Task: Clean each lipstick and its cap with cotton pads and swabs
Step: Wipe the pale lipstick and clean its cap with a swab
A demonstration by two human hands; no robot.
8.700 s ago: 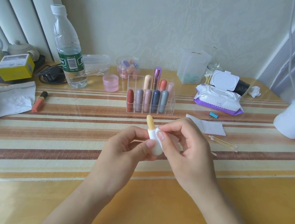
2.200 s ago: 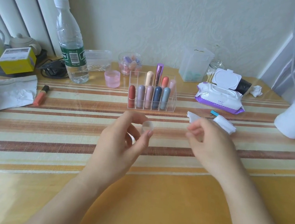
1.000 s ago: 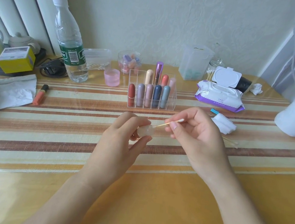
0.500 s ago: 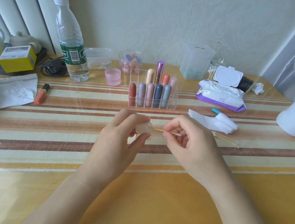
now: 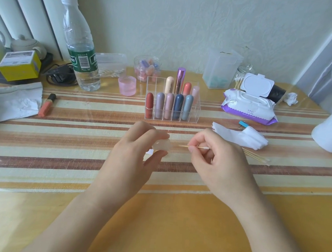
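Cap and swab held apart, above the middle of the table (image 5: 72,135).

As I judge it, the biggest risk is to the clear organiser (image 5: 193,116) of capped lipsticks, which stands toward the far edge just beyond both hands, where a careless forward reach could tip it. The left hand (image 5: 134,157) has thumb and fingers curled round a small translucent cap (image 5: 162,146). The cap looks slick and could pop free if squeezed harder during swabbing. The right hand (image 5: 219,163), fingers closed, pinches a cotton swab (image 5: 197,147) between thumb and forefinger. The swab points at the cap without touching it. Its thin stick could bend or snap if pushed in at an angle. The end nearest the cap is too blurred to tell whether it carries cotton.
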